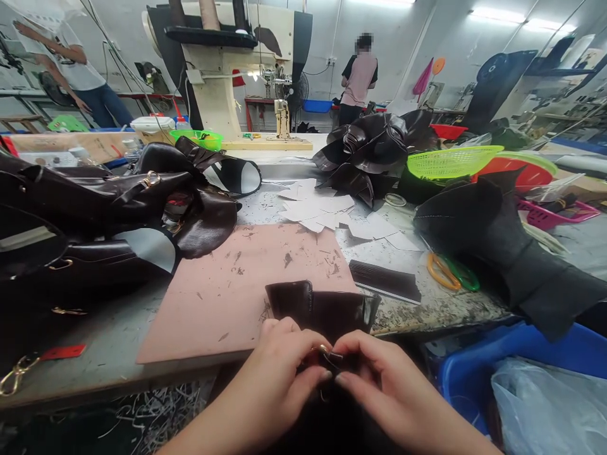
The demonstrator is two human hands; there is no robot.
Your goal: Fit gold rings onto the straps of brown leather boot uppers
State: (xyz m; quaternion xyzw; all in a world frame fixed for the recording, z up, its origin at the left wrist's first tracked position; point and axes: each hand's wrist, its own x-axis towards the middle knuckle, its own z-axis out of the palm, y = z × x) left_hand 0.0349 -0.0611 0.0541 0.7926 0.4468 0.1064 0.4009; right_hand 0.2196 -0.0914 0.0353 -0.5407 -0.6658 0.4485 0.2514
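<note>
Close to my body, at the table's front edge, both hands meet fingertip to fingertip. My left hand is closed, its thumb and index finger pinching a small gold-coloured metal fitting. Opposite it, my right hand is also closed and grips a narrow dark strap at the fitting. How the strap and fitting join is partly hidden by the fingers. Just beyond the hands stands a dark brown leather piece with a vertical seam. It overlaps a pink board on the table.
Dark leather pieces with gold fittings are piled left. White paper pieces lie behind the board. Scissors with orange and green handles lie right, above a blue bin. A sewing machine and two people are farther back.
</note>
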